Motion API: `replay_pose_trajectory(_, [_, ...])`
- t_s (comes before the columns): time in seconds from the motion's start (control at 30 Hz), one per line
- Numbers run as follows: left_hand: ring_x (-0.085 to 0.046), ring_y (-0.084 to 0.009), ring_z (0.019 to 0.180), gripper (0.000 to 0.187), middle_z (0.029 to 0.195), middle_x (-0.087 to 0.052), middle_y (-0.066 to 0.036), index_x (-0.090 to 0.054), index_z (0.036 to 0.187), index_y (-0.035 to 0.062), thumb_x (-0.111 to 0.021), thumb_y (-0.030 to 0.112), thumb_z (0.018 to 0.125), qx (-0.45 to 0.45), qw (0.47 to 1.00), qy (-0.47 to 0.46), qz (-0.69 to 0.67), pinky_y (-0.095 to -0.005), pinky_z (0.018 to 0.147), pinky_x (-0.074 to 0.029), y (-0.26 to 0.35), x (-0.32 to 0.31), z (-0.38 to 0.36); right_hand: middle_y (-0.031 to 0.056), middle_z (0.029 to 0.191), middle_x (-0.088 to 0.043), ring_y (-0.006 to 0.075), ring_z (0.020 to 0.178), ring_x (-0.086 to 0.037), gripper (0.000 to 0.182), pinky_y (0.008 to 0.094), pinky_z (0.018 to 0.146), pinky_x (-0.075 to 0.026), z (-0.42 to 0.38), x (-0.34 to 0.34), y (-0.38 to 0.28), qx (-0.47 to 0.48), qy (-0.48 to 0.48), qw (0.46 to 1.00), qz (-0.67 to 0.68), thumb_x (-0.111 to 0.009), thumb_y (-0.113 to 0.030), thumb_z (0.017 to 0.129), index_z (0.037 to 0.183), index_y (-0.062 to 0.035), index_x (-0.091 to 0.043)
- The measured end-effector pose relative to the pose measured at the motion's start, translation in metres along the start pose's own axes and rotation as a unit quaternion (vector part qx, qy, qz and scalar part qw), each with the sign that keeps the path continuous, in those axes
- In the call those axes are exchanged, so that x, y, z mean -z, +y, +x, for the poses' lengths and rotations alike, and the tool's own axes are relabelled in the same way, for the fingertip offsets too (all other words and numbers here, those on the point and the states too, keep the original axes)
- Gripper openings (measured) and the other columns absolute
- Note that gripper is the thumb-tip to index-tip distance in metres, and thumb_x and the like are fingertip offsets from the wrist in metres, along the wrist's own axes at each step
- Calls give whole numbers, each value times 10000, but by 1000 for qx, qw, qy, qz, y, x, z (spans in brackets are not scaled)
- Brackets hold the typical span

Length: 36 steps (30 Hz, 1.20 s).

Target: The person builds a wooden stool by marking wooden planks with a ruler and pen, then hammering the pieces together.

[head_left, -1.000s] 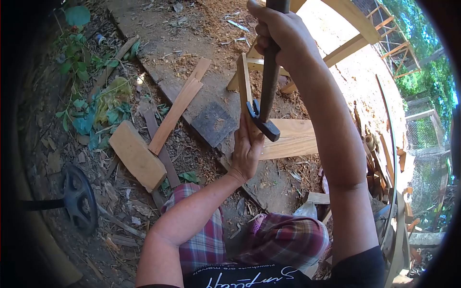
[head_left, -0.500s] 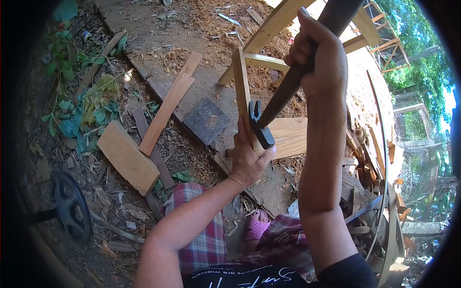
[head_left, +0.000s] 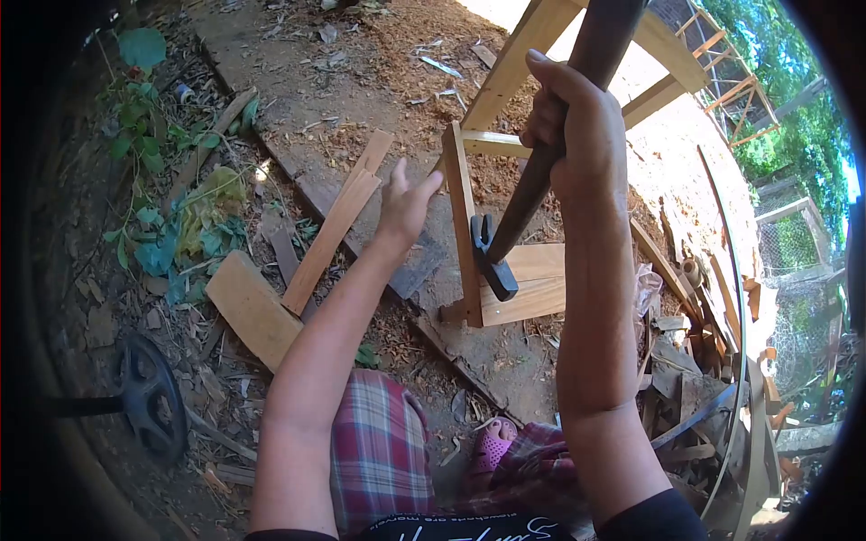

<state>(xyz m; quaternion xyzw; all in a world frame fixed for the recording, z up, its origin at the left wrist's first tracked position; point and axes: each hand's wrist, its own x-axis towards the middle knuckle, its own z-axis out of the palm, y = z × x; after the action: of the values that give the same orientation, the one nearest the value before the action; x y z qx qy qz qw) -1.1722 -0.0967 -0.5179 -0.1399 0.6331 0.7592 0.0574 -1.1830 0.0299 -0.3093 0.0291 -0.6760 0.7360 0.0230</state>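
The right hand is gripping the dark-handled steel claw hammer, fingers wrapped tight, its head lying against the upright pale wooden slat of the frame at centre. The left hand, fingers spread and holding nothing, is hovering left of the slat; half a second ago it was pressing the slat's base. No containers are showing.

The person wears red-and-grey plaid shorts, a black top with white script lettering just above them, very short black sleeves, and a pink clog beside the plaid.
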Motion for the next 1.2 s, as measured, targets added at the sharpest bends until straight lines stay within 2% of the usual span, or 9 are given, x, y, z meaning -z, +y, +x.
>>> replay_pose_trajectory(0.1, [-425,-459,1272,939,1452,-265,-235,-97,1532,147,-670,431,843,-84,938,145,303,-551,1050,-380,34,-68,43,-77,527,-305,74,460,-297,342,277,500,-324,0,-5,-2,-8,14,1000,-12,-699,-193,839,629,-173,-429])
replay_pose_trajectory(0.23, [-551,-428,1151,704,1318,-377,-166,-217,1424,159,-667,285,897,-41,909,165,381,-549,878,-513,40,-91,66,-74,526,-308,76,461,-301,362,277,499,-324,6,0,2,-10,0,1000,-6,-704,-197,836,615,-178,-418])
replay_pose_trajectory(0.6, [-591,-428,1098,486,1304,-403,-186,-301,1355,115,-565,204,957,-110,866,145,466,-474,900,-551,23,-87,89,-68,526,-326,66,470,-301,250,262,501,-304,-16,3,3,48,-10,999,4,-693,-164,832,685,-117,-496])
replay_pose_trajectory(0.7, [-601,-429,1082,478,1301,-408,-188,-315,1351,103,-567,196,955,-40,911,162,378,-469,890,-550,42,-84,73,-68,520,-314,62,465,-293,283,256,496,-300,-38,8,-1,84,-1,996,13,-661,-150,857,666,-127,-453])
replay_pose_trajectory(0.8, [-608,-434,1067,474,1289,-416,-201,-332,1340,90,-578,194,949,-55,910,164,376,-474,873,-549,35,-71,85,-50,518,-311,73,457,-305,253,258,515,-323,-80,14,0,221,-20,973,-57,-585,-144,892,695,-125,-427])
replay_pose_trajectory(0.9, [-616,-448,1042,542,1277,-420,-224,-314,1378,111,-605,184,927,-132,905,163,370,-493,851,-547,25,-73,93,-33,537,-309,86,468,-296,283,299,564,-367,-79,29,-9,150,-38,983,103,-517,-155,917,676,-140,-371])
replay_pose_trajectory(1.0, [-541,-445,1158,641,1324,-401,-204,-224,1472,210,-574,265,939,-96,922,136,350,-508,950,-489,26,-75,95,-41,537,-284,83,482,-299,333,298,572,-366,-60,56,-14,113,-53,973,195,-493,-157,949,645,-154,-358])
replay_pose_trajectory(1.13, [-532,-402,1144,596,1310,-419,-191,-288,1469,178,-499,415,964,-82,897,160,403,-481,970,-456,28,-66,95,-47,539,-294,81,489,-308,346,297,577,-376,-39,109,-40,69,-163,958,225,-489,-177,960,642,-163,-355])
replay_pose_trajectory(1.2, [-575,-336,1105,584,1256,-500,-197,-438,1401,91,-394,499,986,-230,874,189,383,-408,970,-449,50,-48,42,-51,540,-292,74,486,-303,354,288,581,-377,-35,130,-50,65,-181,960,204,-475,-179,977,644,-164,-354])
